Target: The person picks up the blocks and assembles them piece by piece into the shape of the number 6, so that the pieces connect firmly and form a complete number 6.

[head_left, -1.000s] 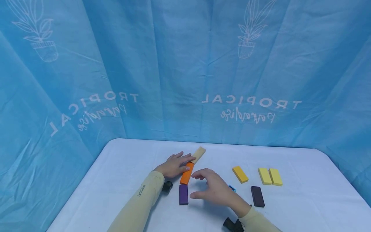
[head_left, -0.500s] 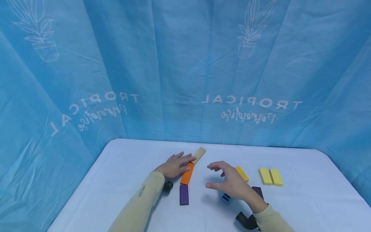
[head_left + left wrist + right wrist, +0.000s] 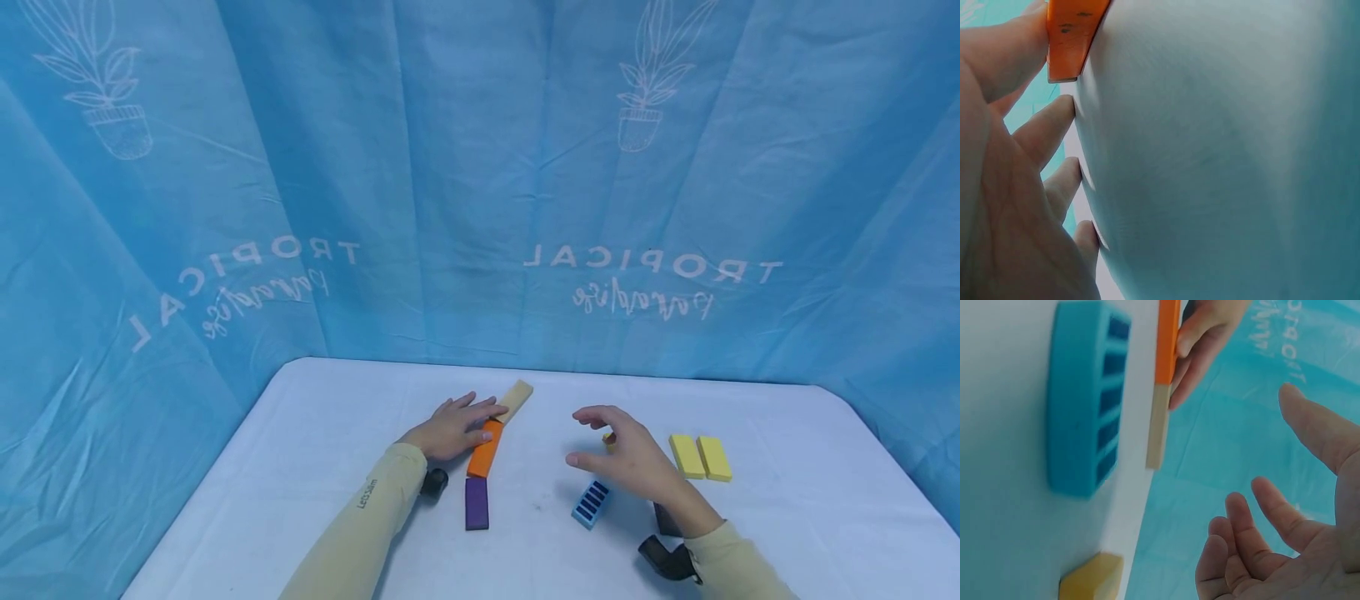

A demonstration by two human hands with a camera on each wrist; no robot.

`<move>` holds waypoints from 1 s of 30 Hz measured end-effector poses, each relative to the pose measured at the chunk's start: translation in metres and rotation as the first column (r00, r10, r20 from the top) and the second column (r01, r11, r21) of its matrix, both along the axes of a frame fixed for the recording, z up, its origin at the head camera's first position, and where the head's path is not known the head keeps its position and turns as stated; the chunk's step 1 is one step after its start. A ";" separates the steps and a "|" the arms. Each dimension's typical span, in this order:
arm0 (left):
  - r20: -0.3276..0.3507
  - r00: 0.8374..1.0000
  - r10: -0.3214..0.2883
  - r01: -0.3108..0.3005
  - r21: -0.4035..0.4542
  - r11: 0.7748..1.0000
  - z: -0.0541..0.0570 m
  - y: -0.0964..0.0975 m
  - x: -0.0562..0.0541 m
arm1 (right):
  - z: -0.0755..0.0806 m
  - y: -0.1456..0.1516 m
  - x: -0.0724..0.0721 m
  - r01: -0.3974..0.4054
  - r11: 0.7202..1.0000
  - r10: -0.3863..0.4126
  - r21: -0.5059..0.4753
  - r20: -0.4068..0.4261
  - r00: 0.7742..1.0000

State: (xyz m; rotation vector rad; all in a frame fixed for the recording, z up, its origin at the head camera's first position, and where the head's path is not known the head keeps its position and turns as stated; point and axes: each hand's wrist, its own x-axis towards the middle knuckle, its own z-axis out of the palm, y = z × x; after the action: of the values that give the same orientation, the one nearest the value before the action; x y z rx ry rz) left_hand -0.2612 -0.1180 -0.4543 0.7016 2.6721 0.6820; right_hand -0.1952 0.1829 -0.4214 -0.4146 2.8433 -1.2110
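Note:
My left hand [image 3: 447, 429] rests spread on the table, fingers extended, with its thumb at the orange block [image 3: 484, 450] and its index finger at the pale wooden block [image 3: 516, 400]. Those two and a purple block [image 3: 477, 504] lie end to end in a bent line. Held above the table, my right hand [image 3: 633, 458] has its thumb and fingers well apart and nothing between them. Just below it sits a light-blue block [image 3: 1075, 400] with a row of dark slots. A golden-yellow block [image 3: 1092, 578] is mostly hidden behind that hand in the head view.
Two light-yellow blocks [image 3: 686, 457] lie side by side to the right. A dark brown block [image 3: 666, 521] shows partly under the right wrist. Black wrist cameras jut from both sleeves, and a blue curtain [image 3: 480, 183] hangs behind the white table [image 3: 337, 392].
The right hand has moved right, away from the line of blocks, uncovering the slotted blue block and covering much of the golden-yellow one. My left hand stays in place.

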 end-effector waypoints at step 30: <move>-0.021 0.999 -0.042 0.042 0.016 0.999 -0.002 -0.003 -0.001 | -0.013 0.069 -0.036 -0.061 0.997 0.056 0.056 0.095 0.994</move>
State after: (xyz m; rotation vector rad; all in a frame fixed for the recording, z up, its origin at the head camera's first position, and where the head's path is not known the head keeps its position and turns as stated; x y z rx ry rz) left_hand -0.2623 -0.1213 -0.4561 0.7707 2.6654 0.6896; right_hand -0.2308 0.2516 -0.4348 -0.4242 2.7598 -1.1041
